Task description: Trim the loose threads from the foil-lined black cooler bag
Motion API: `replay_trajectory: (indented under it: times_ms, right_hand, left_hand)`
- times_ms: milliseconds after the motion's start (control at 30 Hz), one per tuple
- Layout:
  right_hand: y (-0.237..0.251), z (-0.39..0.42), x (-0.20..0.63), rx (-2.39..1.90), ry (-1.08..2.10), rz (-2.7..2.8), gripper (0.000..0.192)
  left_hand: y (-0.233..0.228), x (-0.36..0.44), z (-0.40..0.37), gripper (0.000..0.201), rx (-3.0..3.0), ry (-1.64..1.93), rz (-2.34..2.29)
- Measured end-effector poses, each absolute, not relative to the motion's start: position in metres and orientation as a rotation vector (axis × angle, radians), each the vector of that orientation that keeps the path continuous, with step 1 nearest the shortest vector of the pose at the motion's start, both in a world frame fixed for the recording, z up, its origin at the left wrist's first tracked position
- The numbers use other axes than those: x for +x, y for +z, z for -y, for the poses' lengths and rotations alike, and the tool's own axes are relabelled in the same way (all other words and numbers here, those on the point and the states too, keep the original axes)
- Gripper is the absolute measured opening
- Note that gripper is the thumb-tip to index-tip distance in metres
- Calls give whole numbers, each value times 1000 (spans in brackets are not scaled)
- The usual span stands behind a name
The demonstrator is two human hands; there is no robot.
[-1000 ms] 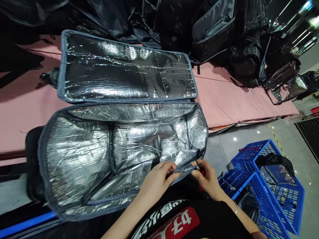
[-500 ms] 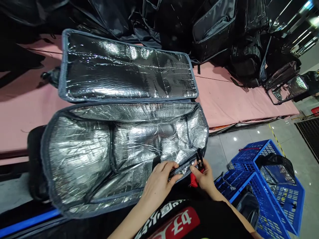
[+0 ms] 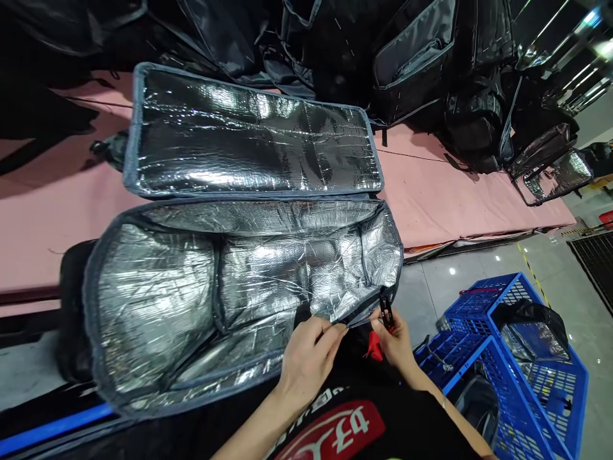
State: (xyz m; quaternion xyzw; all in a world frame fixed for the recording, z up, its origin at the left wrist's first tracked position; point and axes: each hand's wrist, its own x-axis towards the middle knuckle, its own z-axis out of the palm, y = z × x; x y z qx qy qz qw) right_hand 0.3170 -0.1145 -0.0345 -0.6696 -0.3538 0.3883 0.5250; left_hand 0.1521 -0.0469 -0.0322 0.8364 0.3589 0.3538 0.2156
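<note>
Foil-lined bag (image 3: 153,294), rim (image 3: 363,315) in left hand (image 3: 308,352); black tool (image 3: 386,312) in right hand (image 3: 397,342); grips closed

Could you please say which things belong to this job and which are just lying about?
Job, apparently: foil-lined bag, pinched by left hand; black tool in right hand.
Lying about: blue crates; other bags on the pink table.

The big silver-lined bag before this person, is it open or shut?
The bag is open: its lid lies back over the pink table, silver lining showing.

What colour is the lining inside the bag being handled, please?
The lining is shiny silver, best seen in the head view.
</note>
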Motion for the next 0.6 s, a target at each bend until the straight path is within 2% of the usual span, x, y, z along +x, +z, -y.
replay_trajectory:
  times_ms: [133, 300, 467, 600]
  right_hand:
    - [-21, 117, 316, -1764, 923, 920, 23]
    - [-14, 105, 305, -1849, 874, 923, 24]
    - [-24, 96, 300, -1804, 771, 918, 17]
    - [-31, 96, 301, -1683, 809, 815, 20]
  left_hand:
    - [-37, 153, 46, 20, 2515, 1069, -874]
    - [-42, 151, 47, 21, 2677, 1006, -699]
    - [-44, 149, 46, 22, 2711, 935, -669]
    - [-42, 150, 47, 24, 2603, 963, -804]
